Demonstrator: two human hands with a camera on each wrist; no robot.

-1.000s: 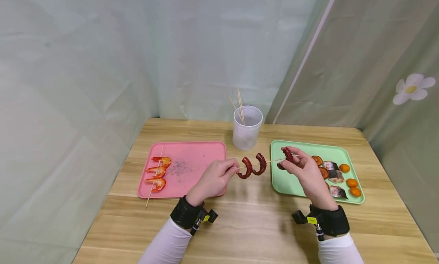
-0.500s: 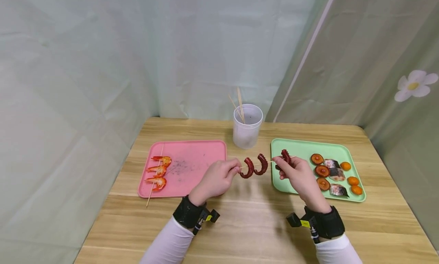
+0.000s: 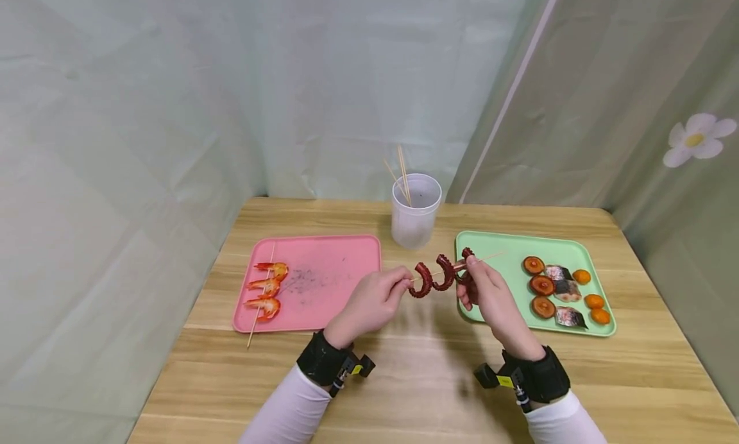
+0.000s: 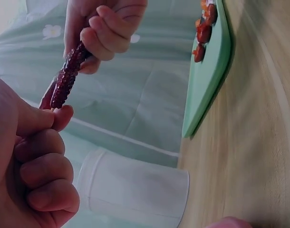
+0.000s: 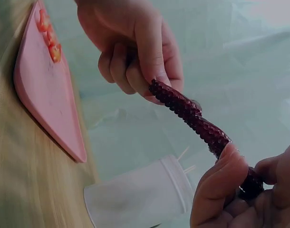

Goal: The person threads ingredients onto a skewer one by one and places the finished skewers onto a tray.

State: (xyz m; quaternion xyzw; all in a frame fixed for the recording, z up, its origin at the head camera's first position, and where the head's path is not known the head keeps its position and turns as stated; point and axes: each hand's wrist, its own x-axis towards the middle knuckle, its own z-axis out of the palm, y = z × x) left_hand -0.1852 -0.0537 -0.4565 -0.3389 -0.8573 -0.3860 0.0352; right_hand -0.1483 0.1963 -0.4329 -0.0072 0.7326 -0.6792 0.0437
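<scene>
My left hand (image 3: pixel 372 303) pinches one end of a thin bamboo skewer (image 3: pixel 491 256) above the table. Two curled dark-red octopus tentacles (image 3: pixel 423 280) are threaded on it, side by side near the left fingers. My right hand (image 3: pixel 493 296) grips a third tentacle (image 3: pixel 466 253) on the skewer, close to the second one. Beyond the right fingers the bare skewer end sticks out to the right. In the right wrist view, thumb and fingers press around the last tentacle (image 5: pixel 252 185), partly hiding it. The left wrist view has the left fingers (image 4: pixel 45 166) curled.
On the left, a pink tray (image 3: pixel 329 271) bears a skewer of shrimp (image 3: pixel 267 289). A green tray (image 3: pixel 502 242) on the right holds mushroom caps (image 3: pixel 541 286), fish pieces (image 3: pixel 570 317) and orange balls (image 3: pixel 593 302). Behind the hands stands a white tub (image 3: pixel 413 224) with several skewers. Curtains surround the table.
My right hand has moved left along the skewer, bringing the third tentacle up to the other two. More of the skewer's end now shows past it. The left hand has shifted slightly right.
</scene>
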